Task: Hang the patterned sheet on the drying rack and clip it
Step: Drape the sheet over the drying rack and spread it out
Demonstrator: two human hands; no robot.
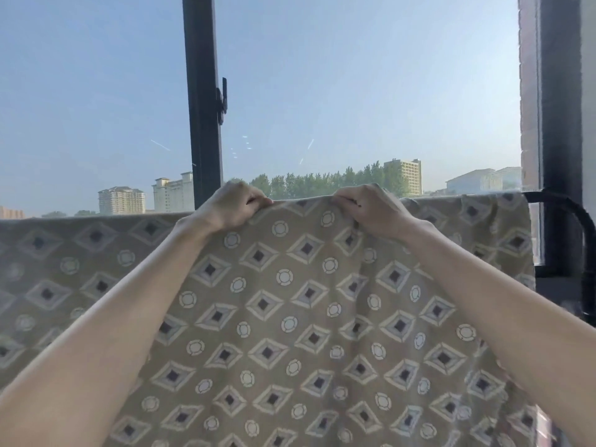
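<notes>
We have the patterned sheet (290,317) draped over the drying rack (589,279), its top fold running along the rail right across our view. Left grip (230,206) and right grip (371,211) sit close together at mid-span, each with fingers curled, pinching that top edge. Hanging looks largely done, we judge, bar some smoothing. Clipping is not yet done, and no clip is in sight. The rack's black curved end shows at the right. Behind it are a dark window frame (201,91) with its latch (222,101), hazy blue sky, trees and tower blocks.
</notes>
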